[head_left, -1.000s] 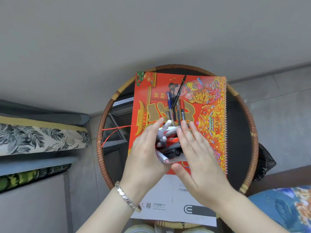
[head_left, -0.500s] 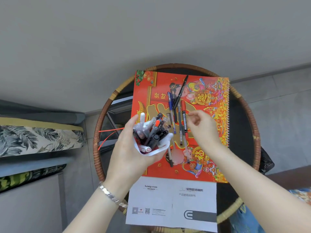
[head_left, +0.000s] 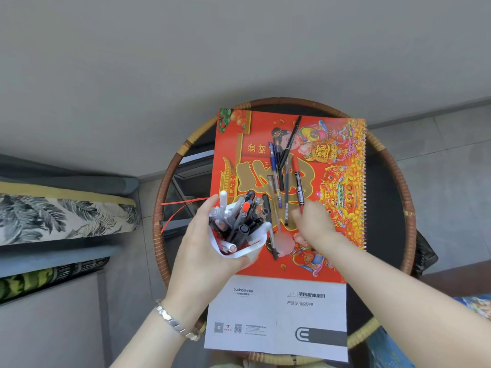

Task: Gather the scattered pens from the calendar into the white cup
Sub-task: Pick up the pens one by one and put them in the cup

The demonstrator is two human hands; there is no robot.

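My left hand (head_left: 202, 253) grips the white cup (head_left: 240, 252), tilted and packed with several pens, over the left edge of the red calendar (head_left: 342, 208). Loose pens lie on the calendar's middle: a blue pen (head_left: 272, 160), a slim black pen (head_left: 291, 139), a clear pen (head_left: 271, 187), a grey pen (head_left: 287, 192) and a dark pen (head_left: 271, 235) beside the cup. My right hand (head_left: 312, 223) is just right of the cup, fingertips pinched on the near end of a black marker (head_left: 299, 185) that lies flat on the calendar.
The calendar lies on a round dark table with a wicker rim (head_left: 405, 197). A white booklet (head_left: 276, 314) overlaps the near edge. A red string (head_left: 180, 208) hangs off the calendar's left side. A leaf-patterned cushion (head_left: 61, 216) is at the left, tiled floor at the right.
The hands have parted: my left hand carried the cup left and tilted it, while my right hand went to the loose pens and closed on the black marker's near end.
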